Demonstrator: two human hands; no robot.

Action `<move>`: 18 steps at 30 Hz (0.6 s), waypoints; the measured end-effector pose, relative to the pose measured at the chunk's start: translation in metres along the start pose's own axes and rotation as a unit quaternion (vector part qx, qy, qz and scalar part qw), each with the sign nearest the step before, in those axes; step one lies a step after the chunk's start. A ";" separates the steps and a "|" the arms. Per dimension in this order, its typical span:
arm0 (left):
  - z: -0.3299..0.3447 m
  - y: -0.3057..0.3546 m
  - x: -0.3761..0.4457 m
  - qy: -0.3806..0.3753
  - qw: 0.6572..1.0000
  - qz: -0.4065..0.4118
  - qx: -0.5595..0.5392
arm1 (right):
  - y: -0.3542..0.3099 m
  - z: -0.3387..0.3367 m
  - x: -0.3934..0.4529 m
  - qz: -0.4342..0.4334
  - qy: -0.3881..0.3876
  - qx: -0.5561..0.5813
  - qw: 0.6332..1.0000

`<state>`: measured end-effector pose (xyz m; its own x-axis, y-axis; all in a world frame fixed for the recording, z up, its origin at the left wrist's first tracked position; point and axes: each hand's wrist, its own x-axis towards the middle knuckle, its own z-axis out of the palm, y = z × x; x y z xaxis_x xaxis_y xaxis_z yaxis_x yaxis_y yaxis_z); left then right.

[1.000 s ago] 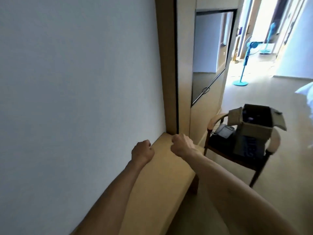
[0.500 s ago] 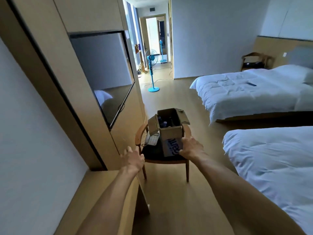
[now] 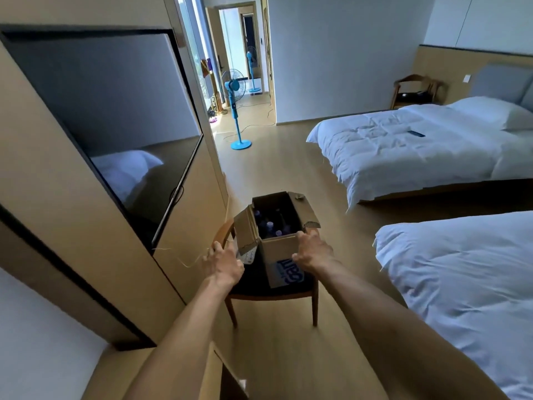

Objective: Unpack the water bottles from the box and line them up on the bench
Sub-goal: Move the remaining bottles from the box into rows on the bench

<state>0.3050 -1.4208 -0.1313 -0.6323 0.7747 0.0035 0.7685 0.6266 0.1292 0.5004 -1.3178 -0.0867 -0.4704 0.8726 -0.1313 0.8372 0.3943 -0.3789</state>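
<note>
An open cardboard box [image 3: 281,249] with blue print stands on a wooden chair [image 3: 271,297] ahead of me. Several water bottles [image 3: 270,225] with pale caps stand inside it, mostly in shadow. My right hand [image 3: 313,252] grips the box's near right corner, thumb on the front face, fingers at the rim. My left hand [image 3: 223,262] hovers with fingers apart beside the box's left flap, above the chair's armrest, holding nothing. The wooden bench [image 3: 115,379] runs along the wall at the bottom left, with no bottles on its visible part.
A large dark TV [image 3: 115,111] hangs on the wood-panelled wall to the left. Two white beds [image 3: 403,145] [image 3: 467,284] fill the right side. A blue standing fan [image 3: 238,90] is by the doorway. A small device [image 3: 248,256] lies on the chair seat.
My view swung from the bench and wall round to the chair. Both hands left the bench and reached the box, the right one now on its corner.
</note>
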 end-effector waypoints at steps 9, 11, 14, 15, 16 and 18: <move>0.014 0.032 0.100 -0.049 0.999 -0.019 -0.008 | 0.004 0.002 0.109 0.004 -0.017 -0.014 1.000; 0.021 0.049 0.124 -0.065 0.998 -0.022 -0.010 | 0.015 0.000 0.137 0.011 -0.029 -0.017 0.999; 0.033 0.078 0.165 -0.077 0.997 -0.011 0.004 | 0.033 -0.006 0.189 0.019 -0.051 -0.013 0.998; 0.034 0.087 0.180 -0.079 0.997 -0.005 0.012 | 0.037 -0.010 0.206 0.017 -0.056 -0.010 0.998; 0.035 0.095 0.194 -0.081 0.997 -0.002 0.016 | 0.040 -0.013 0.222 0.008 -0.058 -0.008 0.998; 0.035 0.111 0.222 -0.084 0.996 -0.011 0.007 | 0.043 -0.025 0.257 -0.013 -0.054 -0.006 0.998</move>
<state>0.2534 -1.1765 -0.1507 -0.6247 0.7632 -0.1652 0.7567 0.6439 0.1132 0.4225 -1.0693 -0.1143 -0.5183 0.8264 -0.2200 0.8276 0.4198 -0.3727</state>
